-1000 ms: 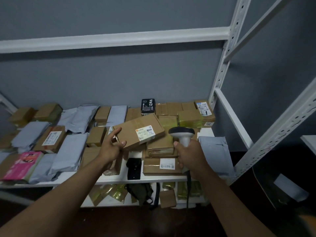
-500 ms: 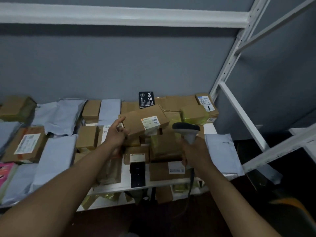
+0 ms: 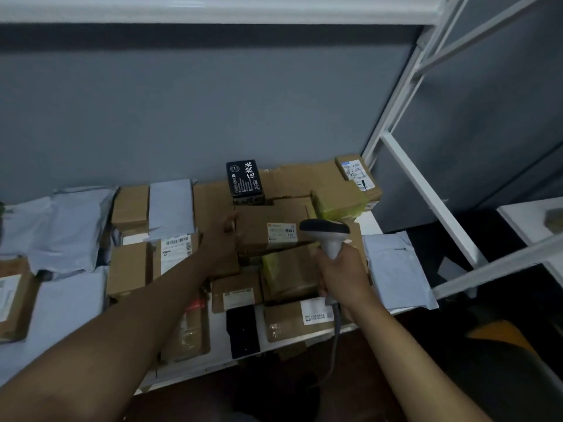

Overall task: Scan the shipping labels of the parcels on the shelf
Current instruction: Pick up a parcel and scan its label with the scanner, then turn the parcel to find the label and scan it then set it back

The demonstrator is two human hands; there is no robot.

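Parcel point(image 3: 268, 229) lying atop the pile at the middle of the shelf point(image 3: 373, 222), long axis running nine to three o'clock, label point(image 3: 281, 232) facing up near its three o'clock end. Left hand point(image 3: 221, 240) touching the parcel's nine o'clock end, grip blurred and hard to tell; right hand point(image 3: 341, 271) wrapping tightly round the handle of the scanner point(image 3: 326, 236), its head hovering just at three o'clock of the label. Judging the right hand nearer, needing only a small swing toward nine o'clock to aim at the barcode.
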